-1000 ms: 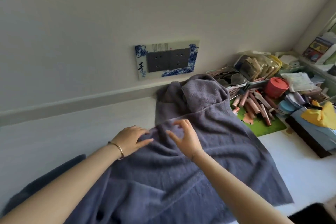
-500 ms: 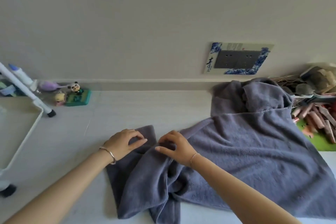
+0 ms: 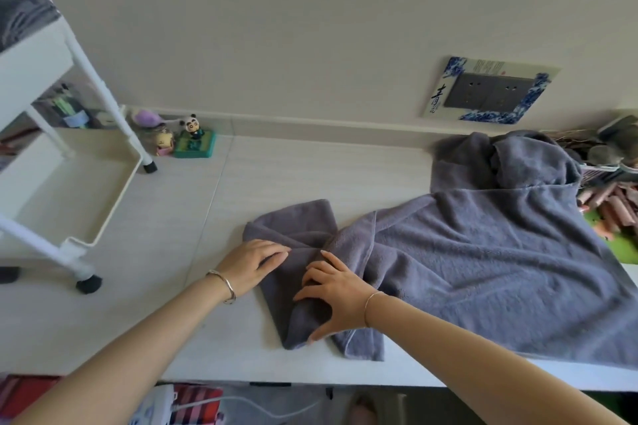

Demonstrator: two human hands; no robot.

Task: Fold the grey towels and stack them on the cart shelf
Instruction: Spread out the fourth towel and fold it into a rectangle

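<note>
Two hands are pressing one small grey towel point(image 3: 293, 224) flat on the worktop point(image 3: 172, 252), near the cart point(image 3: 103, 86) but not touching it. My left hand point(image 3: 253, 262), the one nearer the cart, is lying open with straight fingers on the upper fold. My right hand point(image 3: 336, 293) is spreading open over the lower fold, fingers splayed, gripping nothing.

What is worrying me: the small towel's edge farther from the cart is meeting, and seemingly overlapping, the big grey towel point(image 3: 483, 279), so a careless lift is likely dragging that one along. The fold is looking bunched under my right hand, and I am judging it may spring open on release or sit crooked on the stack. The big towel is reaching close to the worktop's front edge and lying against some pinkish rolls point(image 3: 618, 207); a tug could be sliding it off or knocking those about.

Counting: one cart, with folded grey cloth point(image 3: 20, 10) on its upper shelf point(image 3: 31, 55), though I cannot tell how many towels are in it. On the worktop I am counting two towels for sure, plus one grey heap point(image 3: 483, 162) farthest from the cart that may be a third or only the big one's bunched end. Two little figures point(image 3: 191, 124) are standing by the cart's far leg.
</note>
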